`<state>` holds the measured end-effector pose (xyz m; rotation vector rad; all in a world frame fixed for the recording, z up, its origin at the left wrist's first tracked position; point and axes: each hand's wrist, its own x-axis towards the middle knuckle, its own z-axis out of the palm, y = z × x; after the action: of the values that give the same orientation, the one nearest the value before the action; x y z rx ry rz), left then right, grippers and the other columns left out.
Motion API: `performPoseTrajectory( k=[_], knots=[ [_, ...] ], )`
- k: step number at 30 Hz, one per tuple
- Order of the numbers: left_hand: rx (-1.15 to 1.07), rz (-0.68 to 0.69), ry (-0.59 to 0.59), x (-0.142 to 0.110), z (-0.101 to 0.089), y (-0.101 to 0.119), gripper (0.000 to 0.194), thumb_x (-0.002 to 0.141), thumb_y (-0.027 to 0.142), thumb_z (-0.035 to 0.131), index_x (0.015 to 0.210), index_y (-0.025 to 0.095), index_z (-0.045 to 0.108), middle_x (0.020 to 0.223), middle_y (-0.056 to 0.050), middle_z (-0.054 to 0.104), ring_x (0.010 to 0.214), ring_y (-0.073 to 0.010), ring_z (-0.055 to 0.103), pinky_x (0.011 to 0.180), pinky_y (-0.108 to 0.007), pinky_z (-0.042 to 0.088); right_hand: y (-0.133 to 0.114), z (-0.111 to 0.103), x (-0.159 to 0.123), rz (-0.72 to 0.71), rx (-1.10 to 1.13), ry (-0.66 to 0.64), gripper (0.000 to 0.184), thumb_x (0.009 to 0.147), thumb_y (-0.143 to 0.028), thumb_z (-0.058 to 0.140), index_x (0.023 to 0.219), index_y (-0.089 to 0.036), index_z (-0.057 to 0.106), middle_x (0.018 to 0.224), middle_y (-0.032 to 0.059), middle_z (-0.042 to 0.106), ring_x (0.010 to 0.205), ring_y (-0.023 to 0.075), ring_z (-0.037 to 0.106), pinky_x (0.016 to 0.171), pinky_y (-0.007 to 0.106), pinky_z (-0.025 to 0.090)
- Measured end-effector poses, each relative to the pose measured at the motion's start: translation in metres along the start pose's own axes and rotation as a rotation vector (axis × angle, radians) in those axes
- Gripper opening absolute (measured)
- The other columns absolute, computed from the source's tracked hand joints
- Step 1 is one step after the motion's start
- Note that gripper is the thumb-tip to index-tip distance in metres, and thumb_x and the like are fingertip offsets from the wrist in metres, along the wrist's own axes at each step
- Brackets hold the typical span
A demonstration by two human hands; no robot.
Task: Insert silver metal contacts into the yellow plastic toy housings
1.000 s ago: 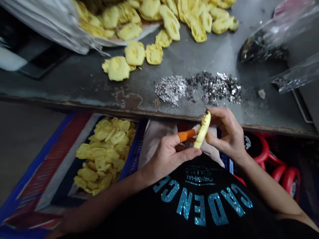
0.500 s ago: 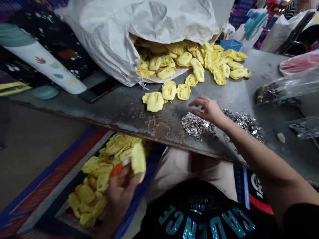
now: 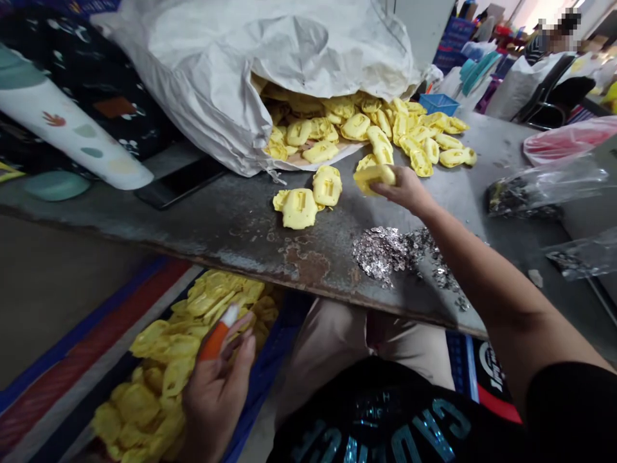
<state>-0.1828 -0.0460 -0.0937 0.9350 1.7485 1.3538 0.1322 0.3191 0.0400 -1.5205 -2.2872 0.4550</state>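
Note:
My right hand (image 3: 405,190) grips a yellow plastic shell (image 3: 373,177) just above the table, near the mouth of a white sack. Over the crate at lower left is my left hand (image 3: 216,379), fingers apart and nothing in it. An orange sleeve with a white tip covers one of its fingers. Beneath it lies a heap of yellow shells (image 3: 139,402). Two more yellow shells (image 3: 299,209) rest on the table left of my right hand. Nearer me, a pile of small shiny metal pieces (image 3: 383,254) lies partly behind my right forearm.
The white sack (image 3: 308,45) spills yellow shells (image 3: 419,145) onto the metal table (image 3: 231,238). At left are a phone (image 3: 180,183) and a tumbler (image 3: 72,122). Clear bags of dark pieces (image 3: 525,193) stand right; a small blue basket (image 3: 438,104) sits behind. A person is in the background.
My left hand has let go of its yellow shell over the crate. My right hand went from the shell it was handling to the table and picked up another. The view has tilted up.

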Motion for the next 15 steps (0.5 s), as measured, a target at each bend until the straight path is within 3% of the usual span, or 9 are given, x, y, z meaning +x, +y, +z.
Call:
performPoseTrajectory(
  k=[2,3,5,8,10,11,13,15],
  knots=[
    [-0.069,0.095,-0.062,0.002,0.039,0.039,0.048,0.112,0.048,0.076,0.156,0.029,0.071,0.170,-0.011,0.068,0.149,-0.0352,0.072,0.130,-0.049,0.057,0.003,-0.013,-0.049,-0.038,0.383,-0.075,0.034,0.107,-0.048,0.075,0.124,-0.019,0.079,0.113,0.0119,0.089,0.082,0.0198,0.077,0.065,0.032,0.065],
    [-0.111,0.125,-0.137,0.004,0.057,0.057,0.047,0.112,0.049,0.077,0.154,0.028,0.073,0.169,-0.012,0.070,0.147,-0.0352,0.073,0.125,-0.048,0.061,0.003,-0.016,-0.080,-0.052,0.649,-0.168,0.044,0.101,-0.057,0.082,0.121,-0.018,0.080,0.112,0.0114,0.089,0.079,0.0189,0.076,0.060,0.030,0.063],
    [-0.210,0.115,-0.360,0.008,0.090,0.083,0.055,0.110,0.054,0.078,0.156,0.025,0.074,0.163,-0.016,0.074,0.148,-0.0376,0.072,0.117,-0.046,0.065,-0.003,-0.016,-0.145,-0.036,0.942,-0.371,0.056,0.088,-0.065,0.095,0.114,-0.018,0.082,0.099,0.0065,0.088,0.071,0.0162,0.074,0.054,0.026,0.059],
    [-0.326,-0.141,-0.912,0.008,0.125,0.090,0.071,0.105,0.071,0.077,0.155,0.020,0.077,0.146,-0.019,0.082,0.137,-0.0385,0.079,0.108,-0.042,0.068,-0.018,-0.006,-0.233,-0.091,1.014,-0.540,0.042,0.094,-0.055,0.093,0.113,-0.020,0.081,0.101,0.0021,0.087,0.083,0.0155,0.078,0.072,0.026,0.064],
    [-0.301,-0.362,-1.252,0.000,0.141,0.083,0.075,0.104,0.074,0.077,0.157,0.022,0.076,0.129,-0.018,0.087,0.119,-0.0350,0.085,0.099,-0.038,0.069,-0.023,0.001,-0.276,-0.132,0.938,-0.519,0.037,0.097,-0.053,0.092,0.109,-0.020,0.080,0.095,-0.0007,0.083,0.082,0.0143,0.076,0.076,0.025,0.061],
    [-0.285,-0.462,-1.358,-0.007,0.148,0.079,0.076,0.103,0.075,0.078,0.158,0.023,0.074,0.120,-0.017,0.088,0.110,-0.0333,0.087,0.094,-0.037,0.069,-0.022,0.003,-0.293,-0.129,0.905,-0.495,0.037,0.099,-0.054,0.091,0.108,-0.020,0.079,0.092,-0.0016,0.082,0.080,0.0141,0.074,0.075,0.025,0.059],
    [-0.268,-0.602,-1.407,-0.023,0.159,0.076,0.076,0.102,0.076,0.079,0.155,0.022,0.075,0.106,-0.016,0.088,0.093,-0.0309,0.086,0.083,-0.035,0.068,-0.009,0.005,-0.321,-0.100,0.878,-0.414,0.042,0.099,-0.059,0.090,0.112,-0.021,0.079,0.093,-0.0015,0.082,0.081,0.0152,0.074,0.073,0.026,0.057],
    [-0.248,-0.665,-1.315,-0.037,0.170,0.082,0.074,0.101,0.079,0.075,0.144,0.019,0.080,0.105,-0.018,0.089,0.083,-0.0299,0.085,0.074,-0.034,0.066,0.016,0.003,-0.343,-0.061,0.826,-0.223,0.043,0.100,-0.059,0.090,0.122,-0.024,0.079,0.108,0.0016,0.085,0.092,0.0184,0.078,0.080,0.030,0.060]
  ],
)
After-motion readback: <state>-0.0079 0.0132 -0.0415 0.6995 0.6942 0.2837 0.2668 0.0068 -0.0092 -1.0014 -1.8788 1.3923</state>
